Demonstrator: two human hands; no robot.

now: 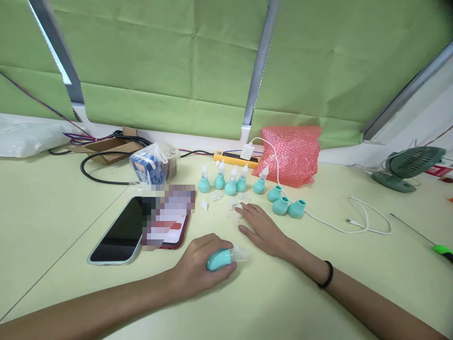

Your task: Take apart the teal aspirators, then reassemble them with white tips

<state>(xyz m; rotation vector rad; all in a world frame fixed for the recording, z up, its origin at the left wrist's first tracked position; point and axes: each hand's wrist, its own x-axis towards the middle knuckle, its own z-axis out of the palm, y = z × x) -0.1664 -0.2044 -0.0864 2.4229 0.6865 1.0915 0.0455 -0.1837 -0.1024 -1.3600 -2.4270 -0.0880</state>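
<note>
My left hand (208, 259) is wrapped round a teal nasal aspirator bulb (218, 259), which lies on its side with a clear plastic tube (239, 254) in its neck, pointing right. My right hand (260, 226) reaches over the table, its fingers stretched forward and thumb apart, fingertips at a small whitish plastic piece (239, 211). More translucent pieces (216, 196) lie scattered just beyond. One small pointed tip (204, 206) sits to their left. Several teal bulbs with clear tops (230, 184) stand behind. Three teal bulbs without tops (280, 206) are to the right.
Two phones, one dark-screened (118, 231) and one lit (173, 222), lie left. Behind are a bagged blue packet (148, 165), a yellow power strip (221, 156) and pink bubble wrap (290, 156). A white cable (332, 229), screwdriver (415, 232) and green fan (406, 165) are right.
</note>
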